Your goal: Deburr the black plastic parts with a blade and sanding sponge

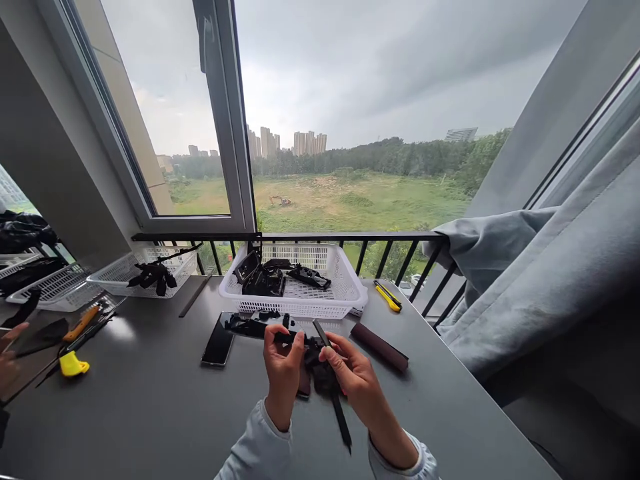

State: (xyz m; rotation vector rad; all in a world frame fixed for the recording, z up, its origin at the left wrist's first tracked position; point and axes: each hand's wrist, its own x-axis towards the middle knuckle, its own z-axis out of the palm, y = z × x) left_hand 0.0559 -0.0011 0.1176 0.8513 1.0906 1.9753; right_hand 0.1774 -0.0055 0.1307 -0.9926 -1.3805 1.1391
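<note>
My left hand (283,360) pinches a small black plastic part (286,338) between thumb and fingers, above the grey table. My right hand (353,370) is closed around a long, flat, dark tool (342,423) that looks like a file. Its blunt grey end points up toward the black part, and its narrow end slants down below the hand. More black pieces (320,373) lie beneath and between my hands, partly hidden. Just beyond my left hand is a glossy black molded part (250,325). Left of it lies a dark phone (218,341).
A white basket (300,308) with black parts stands ahead. A curled brown sheet (380,348) and a yellow cutter (388,297) lie right. Leftward are another basket (115,283), a dark strip (195,297), a yellow piece (73,365) and another person's hand (7,357).
</note>
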